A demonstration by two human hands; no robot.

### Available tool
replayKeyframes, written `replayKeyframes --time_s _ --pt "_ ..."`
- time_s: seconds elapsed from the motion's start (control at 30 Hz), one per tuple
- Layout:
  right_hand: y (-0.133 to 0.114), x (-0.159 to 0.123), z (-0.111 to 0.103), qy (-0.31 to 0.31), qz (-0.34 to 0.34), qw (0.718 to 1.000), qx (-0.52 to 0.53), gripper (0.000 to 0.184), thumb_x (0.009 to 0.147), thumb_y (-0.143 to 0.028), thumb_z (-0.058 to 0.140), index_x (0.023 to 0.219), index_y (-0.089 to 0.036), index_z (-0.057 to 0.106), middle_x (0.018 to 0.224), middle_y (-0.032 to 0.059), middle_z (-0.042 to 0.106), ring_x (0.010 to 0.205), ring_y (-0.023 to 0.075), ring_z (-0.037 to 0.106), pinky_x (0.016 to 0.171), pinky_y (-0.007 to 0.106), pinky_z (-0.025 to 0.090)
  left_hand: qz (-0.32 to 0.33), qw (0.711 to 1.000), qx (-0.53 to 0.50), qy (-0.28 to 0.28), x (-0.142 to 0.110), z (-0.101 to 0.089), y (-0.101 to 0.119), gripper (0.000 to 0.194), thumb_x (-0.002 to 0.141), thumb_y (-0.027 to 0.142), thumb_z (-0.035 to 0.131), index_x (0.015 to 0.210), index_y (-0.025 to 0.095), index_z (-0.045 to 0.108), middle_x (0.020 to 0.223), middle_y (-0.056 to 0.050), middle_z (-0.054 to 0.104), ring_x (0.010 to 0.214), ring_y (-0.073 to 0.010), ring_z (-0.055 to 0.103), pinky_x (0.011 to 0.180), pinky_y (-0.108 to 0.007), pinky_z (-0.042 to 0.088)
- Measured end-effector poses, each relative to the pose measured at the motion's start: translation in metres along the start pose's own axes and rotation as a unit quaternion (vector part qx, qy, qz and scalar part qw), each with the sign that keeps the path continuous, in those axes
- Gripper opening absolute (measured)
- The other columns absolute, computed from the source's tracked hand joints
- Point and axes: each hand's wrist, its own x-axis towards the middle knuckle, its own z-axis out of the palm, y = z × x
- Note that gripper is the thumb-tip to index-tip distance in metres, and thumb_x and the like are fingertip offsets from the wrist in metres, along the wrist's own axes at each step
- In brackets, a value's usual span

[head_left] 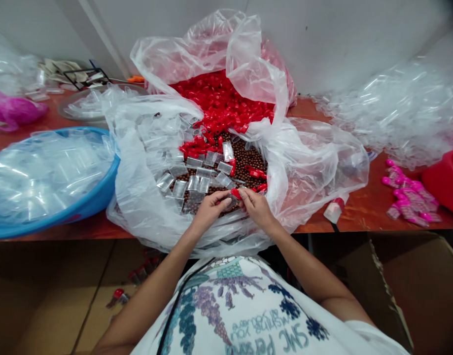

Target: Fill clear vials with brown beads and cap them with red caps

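My left hand (210, 212) pinches a small clear plastic container, mostly hidden by the fingers. Against its end, my right hand (259, 208) holds a red cap (235, 193) between thumb and fingers. Whether the cap is fully seated I cannot tell. Both hands are over the near side of an open clear plastic bag (137, 162). Inside it lie brown beads (244, 160), several clear containers (193, 183) and loose red caps (198, 148). Behind, a second bag holds a heap of red caps (222, 101).
A blue basin (113, 185) full of clear plastic pieces stands at left. A pile of clear containers (396, 108), pink-capped containers (411, 195) and a red bowl (446, 180) are at right. One red-capped container (334, 211) lies near the table edge. Below right is a cardboard box (422, 281).
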Motion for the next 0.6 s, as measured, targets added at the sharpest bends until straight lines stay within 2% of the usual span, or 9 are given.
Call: replayKeyframes --time_s 0.07,0.2,0.3,0.43,0.6 --pt "-0.001 0.000 0.001 -0.004 0.013 1.000 0.008 0.037 0.095 -0.045 0.037 0.111 -0.024 0.063 0.067 -0.0001 0.062 0.052 0.0136 0.058 0.052 0.026 0.048 0.014 1.000 0.013 0.010 0.000 0.000 0.000 0.037 0.074 0.036 0.069 0.106 0.018 0.071 0.110 -0.008 0.069 0.104 -0.0240 0.060 0.099 -0.037 0.042" --pt "-0.003 0.000 -0.002 0.002 -0.070 0.997 -0.041 0.035 0.095 -0.041 0.039 0.114 -0.022 0.062 0.094 0.0058 0.069 0.082 0.0179 0.065 0.076 0.031 0.051 -0.027 0.998 -0.061 0.001 -0.003 0.001 -0.001 0.041 0.072 0.038 0.070 0.108 0.017 0.070 0.112 -0.009 0.068 0.104 -0.0253 0.060 0.096 -0.040 0.045" --pt "-0.002 -0.003 -0.002 0.021 -0.107 0.993 -0.054 0.034 0.095 -0.038 0.039 0.114 -0.022 0.062 0.106 0.0076 0.068 0.096 0.0195 0.064 0.086 0.034 0.049 -0.071 0.988 -0.138 -0.011 -0.006 0.004 -0.001 0.045 0.069 0.038 0.073 0.108 0.017 0.069 0.110 -0.008 0.069 0.096 -0.0240 0.064 0.092 -0.041 0.048" --pt "-0.001 -0.008 0.006 0.051 -0.083 0.994 -0.044 0.033 0.096 -0.037 0.039 0.116 -0.023 0.062 0.107 0.0064 0.068 0.098 0.0190 0.064 0.088 0.033 0.050 -0.096 0.978 -0.184 0.013 -0.008 0.005 -0.001 0.045 0.067 0.038 0.075 0.107 0.017 0.070 0.106 -0.008 0.070 0.091 -0.0229 0.065 0.088 -0.042 0.050" --pt "-0.002 -0.008 0.011 0.076 -0.051 0.995 -0.028 0.033 0.095 -0.038 0.041 0.114 -0.024 0.063 0.108 0.0059 0.068 0.097 0.0190 0.064 0.088 0.033 0.049 -0.055 0.993 -0.107 0.018 -0.005 0.001 -0.006 0.044 0.069 0.036 0.073 0.109 0.017 0.070 0.112 -0.009 0.068 0.103 -0.0249 0.061 0.094 -0.040 0.047"
